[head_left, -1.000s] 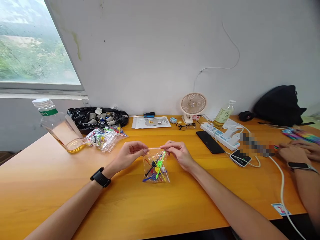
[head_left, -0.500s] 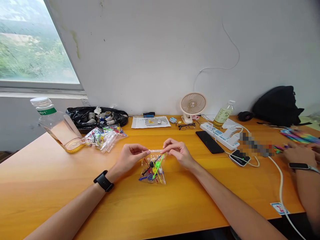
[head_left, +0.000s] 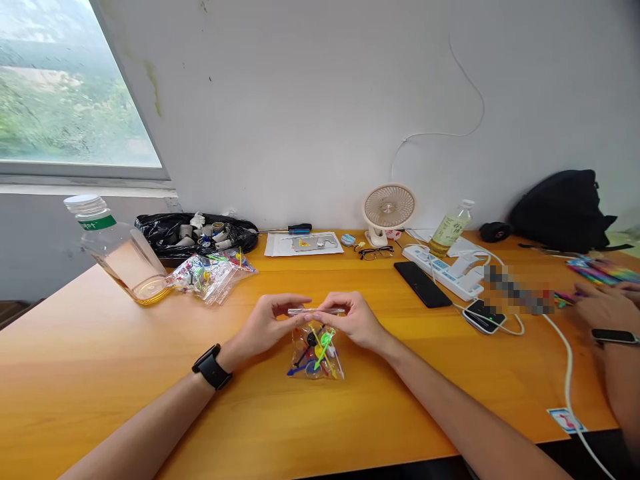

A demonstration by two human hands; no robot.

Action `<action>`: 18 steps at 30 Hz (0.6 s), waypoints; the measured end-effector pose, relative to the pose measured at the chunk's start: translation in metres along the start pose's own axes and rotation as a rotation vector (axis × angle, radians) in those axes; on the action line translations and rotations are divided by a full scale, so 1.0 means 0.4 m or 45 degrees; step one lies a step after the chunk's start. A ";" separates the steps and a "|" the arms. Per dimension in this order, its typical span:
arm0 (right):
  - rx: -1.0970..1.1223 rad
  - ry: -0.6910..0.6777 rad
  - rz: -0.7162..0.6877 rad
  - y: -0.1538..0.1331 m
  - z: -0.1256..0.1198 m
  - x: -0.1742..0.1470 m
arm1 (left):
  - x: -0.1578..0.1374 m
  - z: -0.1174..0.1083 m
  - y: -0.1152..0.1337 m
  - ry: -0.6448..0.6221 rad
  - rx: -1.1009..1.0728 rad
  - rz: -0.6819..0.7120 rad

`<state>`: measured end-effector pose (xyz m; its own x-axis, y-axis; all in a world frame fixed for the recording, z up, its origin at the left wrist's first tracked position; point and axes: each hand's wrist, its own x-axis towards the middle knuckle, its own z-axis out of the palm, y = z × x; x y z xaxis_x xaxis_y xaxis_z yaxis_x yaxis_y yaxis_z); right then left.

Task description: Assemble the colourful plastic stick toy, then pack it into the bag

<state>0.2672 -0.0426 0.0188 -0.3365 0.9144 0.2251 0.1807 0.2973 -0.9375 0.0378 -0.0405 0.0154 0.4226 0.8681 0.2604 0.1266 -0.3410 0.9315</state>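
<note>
A small clear zip bag [head_left: 316, 353] full of coloured plastic picks stands on the orange wooden table [head_left: 125, 373] in front of me. My left hand [head_left: 270, 323], with a black watch on its wrist, pinches the left end of the bag's top strip. My right hand [head_left: 350, 320] pinches the right end of the same strip. The fingertips of both hands nearly meet over the middle of the strip.
At the back left are more filled zip bags [head_left: 213, 275], a tilted plastic bottle [head_left: 117, 250] and a black bin bag [head_left: 195, 233]. A small fan [head_left: 389, 210], glasses, a black phone [head_left: 423, 285] and a power strip [head_left: 445, 272] lie further right. Another person's hands [head_left: 603, 307] work at the far right.
Both hands have come closer together along the bag's top strip, and the bag has moved slightly toward me. The other person's hands have shifted a little to the right.
</note>
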 end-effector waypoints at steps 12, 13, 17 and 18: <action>0.078 -0.091 0.035 0.019 -0.048 0.021 | 0.024 -0.062 -0.003 -0.104 -0.019 -0.136; 0.103 -0.098 0.062 0.022 -0.050 0.022 | 0.025 -0.066 -0.006 -0.119 -0.028 -0.135; 0.231 -0.079 0.134 0.028 -0.058 0.024 | 0.026 -0.080 -0.009 -0.128 -0.074 -0.143; 0.249 -0.073 0.136 0.029 -0.061 0.024 | 0.026 -0.082 -0.008 -0.130 -0.085 -0.153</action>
<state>0.2885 -0.0237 0.0167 -0.3778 0.9192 0.1113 0.0379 0.1355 -0.9901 0.0122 -0.0186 0.0236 0.4974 0.8589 0.1219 0.1233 -0.2090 0.9701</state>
